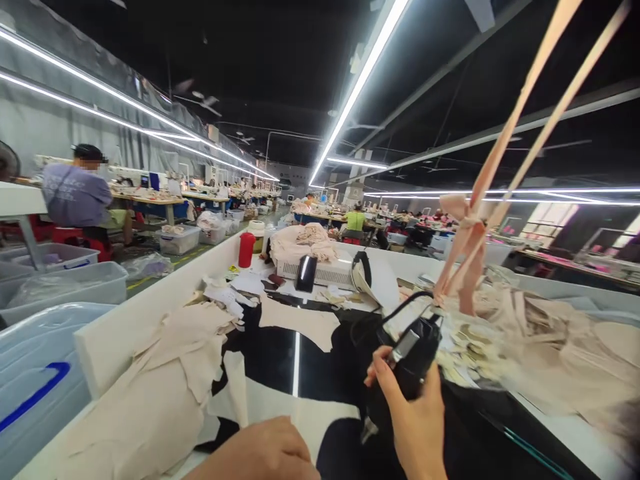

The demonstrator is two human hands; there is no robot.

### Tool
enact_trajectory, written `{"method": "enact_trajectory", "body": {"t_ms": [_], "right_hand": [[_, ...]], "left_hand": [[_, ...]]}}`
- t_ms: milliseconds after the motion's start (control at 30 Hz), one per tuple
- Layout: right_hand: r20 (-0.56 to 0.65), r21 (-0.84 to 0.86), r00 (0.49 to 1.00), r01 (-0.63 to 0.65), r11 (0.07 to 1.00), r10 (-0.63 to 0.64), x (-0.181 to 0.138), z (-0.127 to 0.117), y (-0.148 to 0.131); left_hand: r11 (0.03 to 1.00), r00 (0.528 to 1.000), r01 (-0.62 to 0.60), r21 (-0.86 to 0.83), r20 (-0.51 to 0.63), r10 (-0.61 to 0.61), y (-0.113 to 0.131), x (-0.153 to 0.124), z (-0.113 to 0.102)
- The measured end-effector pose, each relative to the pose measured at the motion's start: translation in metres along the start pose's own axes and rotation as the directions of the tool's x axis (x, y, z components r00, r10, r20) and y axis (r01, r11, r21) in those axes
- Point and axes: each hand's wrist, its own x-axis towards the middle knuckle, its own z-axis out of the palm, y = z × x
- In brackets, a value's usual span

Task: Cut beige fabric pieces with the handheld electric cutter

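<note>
My right hand [413,417] is wrapped round a black handheld tool [415,350] with a silver clip and a black cord looping up from it, held over black fabric [475,433] on the white table [150,300]. My left hand [265,453] lies low at the bottom edge on beige and black cloth; its fingers are hidden. Beige fabric pieces [165,373] are heaped to the left. A bundle of beige straps [467,247] hangs from two ribbons above the tool.
A red bottle [246,250], a white box-shaped machine [320,272] and a pile of beige cloth [550,340] sit on the table. Clear plastic bins [55,287] stand at left. A seated person in a purple shirt [75,193] works at far left.
</note>
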Motion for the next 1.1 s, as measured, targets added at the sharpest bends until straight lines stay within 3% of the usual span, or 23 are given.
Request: {"method": "enact_trajectory", "body": {"t_ms": [167,367,567,833,1100], "right_hand": [[-0.042,0.091,0.995,0.09,0.992,-0.086,0.013,0.003,0.009],[-0.085,0.132,0.991,0.112,0.985,-0.101,0.029,0.006,0.023],[-0.112,0.154,0.989,0.112,0.982,-0.096,0.038,0.003,0.03],[-0.072,0.202,0.995,0.087,0.975,-0.074,0.038,0.007,0.034],[-0.05,0.262,0.997,0.066,0.963,-0.055,0.036,0.012,0.041]], "left_hand": [[0.997,0.999,0.022,0.076,-0.032,-0.02,0.017,0.017,-0.02],[0.959,0.998,0.038,0.281,-0.053,-0.025,0.006,0.06,0.007],[0.936,0.999,0.013,0.352,0.033,-0.027,-0.009,0.093,0.03],[0.956,0.994,0.022,0.292,0.092,-0.051,-0.019,0.091,0.035],[0.975,0.997,0.045,0.216,0.053,-0.057,-0.017,0.089,0.03]]}}
